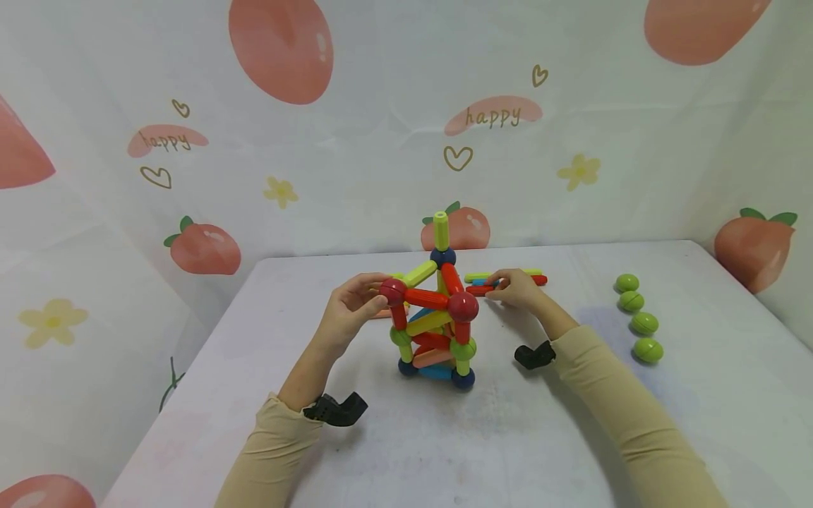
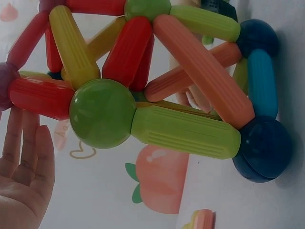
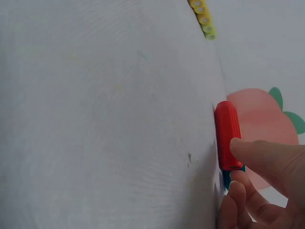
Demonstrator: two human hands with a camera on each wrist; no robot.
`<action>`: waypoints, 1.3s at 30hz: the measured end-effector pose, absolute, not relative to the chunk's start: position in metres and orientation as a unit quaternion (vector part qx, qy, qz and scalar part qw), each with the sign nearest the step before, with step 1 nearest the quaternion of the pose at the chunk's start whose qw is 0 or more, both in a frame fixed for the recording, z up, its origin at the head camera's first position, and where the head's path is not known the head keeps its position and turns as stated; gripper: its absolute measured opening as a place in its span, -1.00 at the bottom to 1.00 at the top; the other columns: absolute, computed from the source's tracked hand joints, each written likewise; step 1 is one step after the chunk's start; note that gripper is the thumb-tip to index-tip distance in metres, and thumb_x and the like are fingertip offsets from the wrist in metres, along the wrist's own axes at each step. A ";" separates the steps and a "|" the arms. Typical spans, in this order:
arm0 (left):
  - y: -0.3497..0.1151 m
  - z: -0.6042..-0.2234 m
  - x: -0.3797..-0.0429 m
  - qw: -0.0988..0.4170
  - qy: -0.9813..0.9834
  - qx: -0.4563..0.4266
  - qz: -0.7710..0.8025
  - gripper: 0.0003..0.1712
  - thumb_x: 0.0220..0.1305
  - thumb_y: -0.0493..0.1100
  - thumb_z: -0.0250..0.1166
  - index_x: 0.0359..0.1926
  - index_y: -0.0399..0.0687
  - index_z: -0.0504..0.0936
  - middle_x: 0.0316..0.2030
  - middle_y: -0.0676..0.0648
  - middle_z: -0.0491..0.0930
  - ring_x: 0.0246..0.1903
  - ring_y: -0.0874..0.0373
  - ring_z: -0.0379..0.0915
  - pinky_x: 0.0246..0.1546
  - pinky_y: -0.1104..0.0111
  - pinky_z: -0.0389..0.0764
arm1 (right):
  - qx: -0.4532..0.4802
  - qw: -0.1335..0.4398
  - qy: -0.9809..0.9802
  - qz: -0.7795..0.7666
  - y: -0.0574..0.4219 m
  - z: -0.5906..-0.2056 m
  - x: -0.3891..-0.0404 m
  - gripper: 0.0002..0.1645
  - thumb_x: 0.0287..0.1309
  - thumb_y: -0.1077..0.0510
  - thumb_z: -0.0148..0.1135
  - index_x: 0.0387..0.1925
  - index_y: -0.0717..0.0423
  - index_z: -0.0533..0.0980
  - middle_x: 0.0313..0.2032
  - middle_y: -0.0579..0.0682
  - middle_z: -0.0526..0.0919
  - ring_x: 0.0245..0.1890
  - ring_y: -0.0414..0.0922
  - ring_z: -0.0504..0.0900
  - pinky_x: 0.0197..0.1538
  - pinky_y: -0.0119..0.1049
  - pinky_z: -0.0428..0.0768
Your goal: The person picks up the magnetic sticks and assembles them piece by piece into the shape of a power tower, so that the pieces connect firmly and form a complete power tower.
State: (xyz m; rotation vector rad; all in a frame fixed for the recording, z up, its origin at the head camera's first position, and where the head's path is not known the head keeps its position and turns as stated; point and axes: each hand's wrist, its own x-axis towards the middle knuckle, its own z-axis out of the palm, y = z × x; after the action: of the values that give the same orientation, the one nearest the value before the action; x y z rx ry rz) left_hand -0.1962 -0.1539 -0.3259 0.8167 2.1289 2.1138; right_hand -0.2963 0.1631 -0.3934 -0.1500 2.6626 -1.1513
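Gripping left red ball (image 1: 392, 291) with left hand (image 1: 346, 308), apparently fetching far red stick (image 3: 227, 131) pinched in right hand (image 1: 517, 289); needs lifting next

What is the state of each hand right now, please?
Left hand: closed, holding the left red ball.
Right hand: closed, pinching a grooved red rod.

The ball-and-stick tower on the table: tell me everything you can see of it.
The plastic-looking tower stands upright on the white table. In front, dark blue balls form the base, green balls sit higher and larger red balls higher still. Ribbed sticks in red, yellow, lime, salmon and blue join the balls, some slanting. Another dark blue ball, near the top, bears an upright lime stick. The left hand holds the left red ball.
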 end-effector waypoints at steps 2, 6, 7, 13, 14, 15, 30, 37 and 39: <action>-0.154 -0.326 -0.196 0.017 0.685 0.263 0.680 -0.74 0.23 -0.08 0.26 -0.06 0.32 0.54 -0.16 0.23 0.61 -0.15 0.29 0.53 -0.14 0.41 0.64 | -0.052 0.117 0.912 -0.390 0.163 -0.395 -0.296 -0.62 0.12 0.12 0.25 -0.04 0.22 0.49 -0.35 0.11 0.47 -0.52 -0.18 0.44 -0.42 -0.47 0.44; -0.154 -0.326 -0.196 0.016 0.687 0.262 0.678 -0.74 0.23 -0.08 0.26 -0.07 0.33 0.54 -0.17 0.24 0.61 -0.15 0.30 0.53 -0.13 0.40 0.64 | -0.054 0.112 0.920 -0.372 0.163 -0.397 -0.295 -0.62 0.11 0.10 0.27 -0.08 0.24 0.50 -0.36 0.10 0.47 -0.46 -0.15 0.43 -0.40 -0.46 0.42; -0.154 -0.326 -0.196 0.015 0.687 0.262 0.677 -0.74 0.22 -0.07 0.26 -0.07 0.33 0.54 -0.17 0.24 0.61 -0.15 0.30 0.53 -0.13 0.40 0.64 | -0.055 0.113 0.922 -0.367 0.163 -0.397 -0.295 -0.62 0.11 0.09 0.26 -0.09 0.25 0.51 -0.36 0.09 0.47 -0.45 -0.15 0.43 -0.40 -0.46 0.41; -0.154 -0.327 -0.197 0.016 0.686 0.266 0.677 -0.74 0.23 -0.08 0.25 -0.06 0.34 0.54 -0.17 0.24 0.61 -0.15 0.29 0.53 -0.13 0.40 0.64 | -0.056 0.120 0.920 -0.369 0.163 -0.388 -0.292 -0.62 0.15 0.07 0.21 -0.12 0.29 0.51 -0.32 0.09 0.52 -0.37 -0.13 0.43 -0.37 -0.48 0.42; -0.154 -0.327 -0.197 0.017 0.685 0.267 0.677 -0.74 0.23 -0.08 0.25 -0.06 0.34 0.54 -0.17 0.24 0.61 -0.15 0.29 0.53 -0.12 0.40 0.64 | -0.057 0.119 0.917 -0.375 0.163 -0.385 -0.291 -0.62 0.15 0.08 0.20 -0.11 0.30 0.50 -0.29 0.11 0.52 -0.35 -0.12 0.44 -0.36 -0.48 0.44; -0.154 -0.327 -0.198 0.018 0.684 0.267 0.678 -0.74 0.23 -0.09 0.25 -0.06 0.33 0.54 -0.17 0.24 0.61 -0.15 0.28 0.53 -0.13 0.39 0.64 | -0.058 0.116 0.916 -0.380 0.164 -0.381 -0.291 -0.62 0.16 0.08 0.19 -0.10 0.31 0.50 -0.26 0.14 0.53 -0.33 -0.10 0.46 -0.34 -0.47 0.47; -0.154 -0.324 -0.196 0.018 0.684 0.263 0.680 -0.74 0.23 -0.08 0.25 -0.06 0.34 0.54 -0.18 0.23 0.61 -0.17 0.29 0.52 -0.14 0.40 0.64 | -0.106 -0.003 0.885 -0.453 0.166 -0.299 -0.264 -0.55 0.29 0.00 0.06 0.06 0.23 0.42 -0.02 0.23 0.55 -0.17 -0.01 0.63 -0.03 -0.22 0.62; -0.153 -0.324 -0.196 0.014 0.687 0.262 0.678 -0.74 0.23 -0.10 0.25 -0.07 0.35 0.54 -0.19 0.23 0.61 -0.17 0.30 0.52 -0.14 0.40 0.64 | -0.114 -0.059 0.869 -0.479 0.163 -0.277 -0.249 -0.56 0.29 0.02 0.06 0.09 0.19 0.42 0.00 0.18 0.54 -0.31 -0.23 0.57 -0.20 -0.48 0.56; -0.153 -0.325 -0.196 0.015 0.684 0.263 0.680 -0.74 0.24 -0.12 0.24 -0.07 0.34 0.55 -0.20 0.22 0.60 -0.18 0.30 0.52 -0.14 0.40 0.64 | -0.118 -0.073 0.860 -0.490 0.162 -0.272 -0.244 -0.57 0.29 0.02 0.05 0.10 0.17 0.43 -0.02 0.15 0.55 -0.35 -0.29 0.56 -0.24 -0.53 0.53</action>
State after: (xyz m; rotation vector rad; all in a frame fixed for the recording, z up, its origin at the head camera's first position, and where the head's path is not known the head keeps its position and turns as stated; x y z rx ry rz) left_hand -0.1957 -0.1532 -0.3247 0.8194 2.1292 2.1155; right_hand -0.2442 0.1617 -0.2720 -0.3892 2.8363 -1.6158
